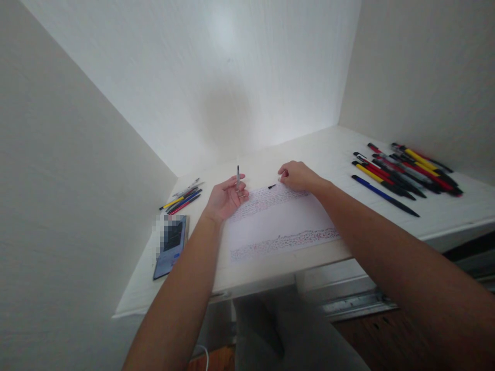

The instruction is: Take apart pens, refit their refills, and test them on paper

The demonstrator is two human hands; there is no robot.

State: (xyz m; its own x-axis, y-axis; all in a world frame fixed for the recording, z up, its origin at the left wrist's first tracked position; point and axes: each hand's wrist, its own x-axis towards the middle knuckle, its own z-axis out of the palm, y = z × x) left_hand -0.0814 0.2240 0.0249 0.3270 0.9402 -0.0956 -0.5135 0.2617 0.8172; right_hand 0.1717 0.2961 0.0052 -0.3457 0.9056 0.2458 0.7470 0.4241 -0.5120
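Note:
My left hand [225,197] lies palm up at the left top corner of a sheet of paper [278,224] covered in scribbled lines, and it holds a thin pen part [237,178] upright between its fingers. My right hand [296,175] rests knuckles up at the paper's far edge. Its fingertips pinch a small black piece [272,186], perhaps a pen tip or cap, that touches the paper.
A large pile of red, yellow, blue and black pens [402,170] lies on the right of the white desk [332,147]. A smaller bunch of pens [183,198] lies at the left, with a phone [171,246] nearer the front edge. Walls close in on three sides.

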